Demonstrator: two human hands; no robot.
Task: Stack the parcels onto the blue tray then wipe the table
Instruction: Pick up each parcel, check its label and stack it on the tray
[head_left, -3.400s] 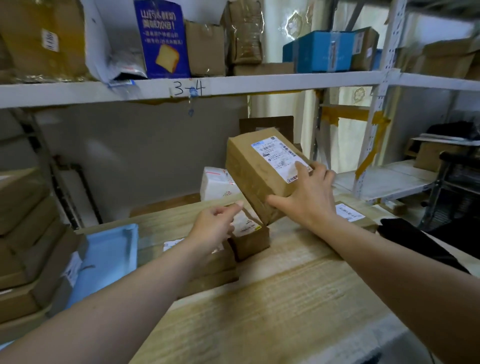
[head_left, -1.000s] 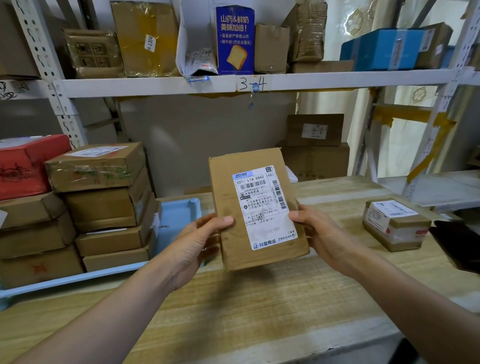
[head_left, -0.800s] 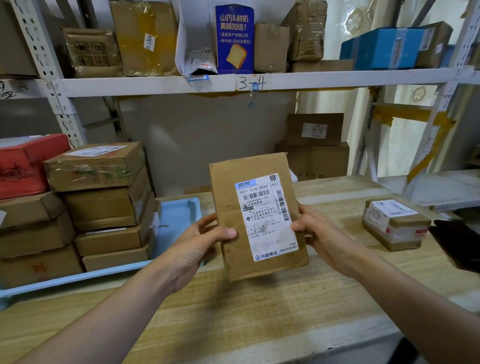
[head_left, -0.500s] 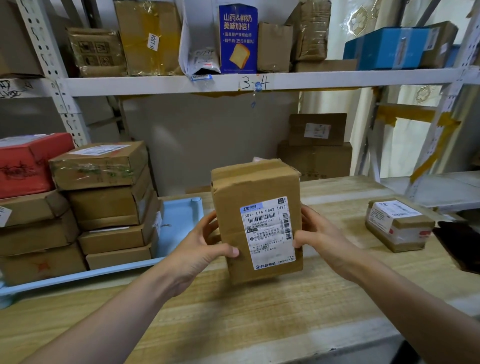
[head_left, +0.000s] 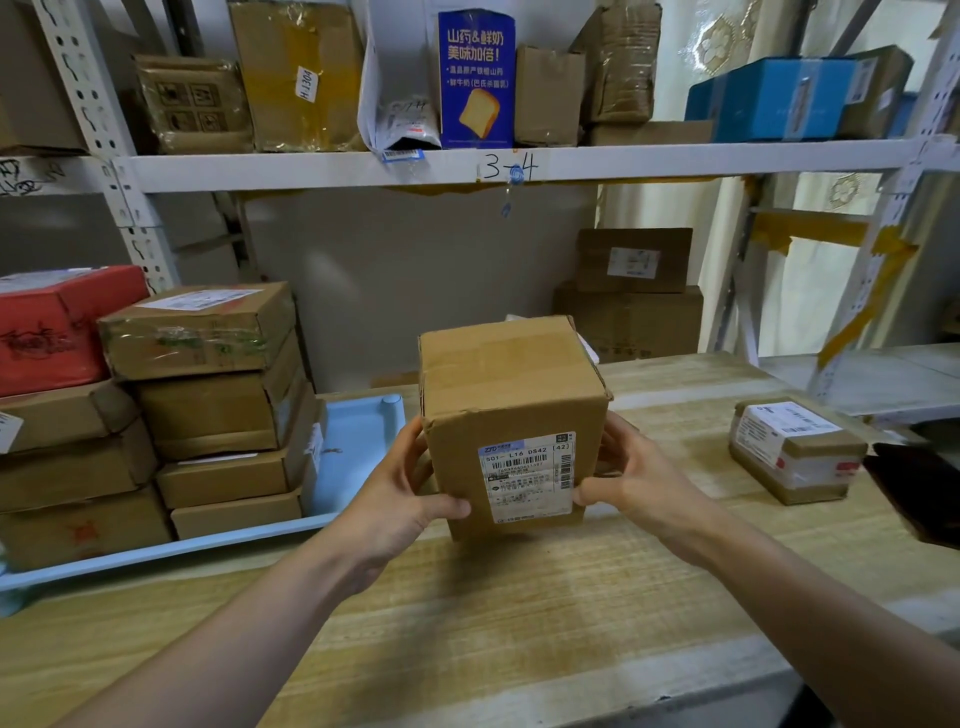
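Note:
I hold a brown cardboard parcel (head_left: 511, 395) with a white shipping label between both hands, just above the wooden table (head_left: 519, 613). My left hand (head_left: 402, 499) grips its left side, thumb on the front face. My right hand (head_left: 631, 480) grips its right side. The parcel is tipped so its taped top faces me. The blue tray (head_left: 358, 447) lies at the left, with several parcels (head_left: 218, 395) stacked on it in two piles. A smaller labelled parcel (head_left: 797, 449) sits on the table at the right.
A red box (head_left: 57, 325) tops the far-left pile. Two brown boxes (head_left: 631, 296) stand against the back wall behind the table. A white metal shelf (head_left: 467, 163) overhead carries more packages. A dark object (head_left: 919, 493) lies at the table's right edge.
The parcel has rotated in my hands: its labelled face tipped downward and toward me, so the taped top now shows. It also sank slightly toward the table.

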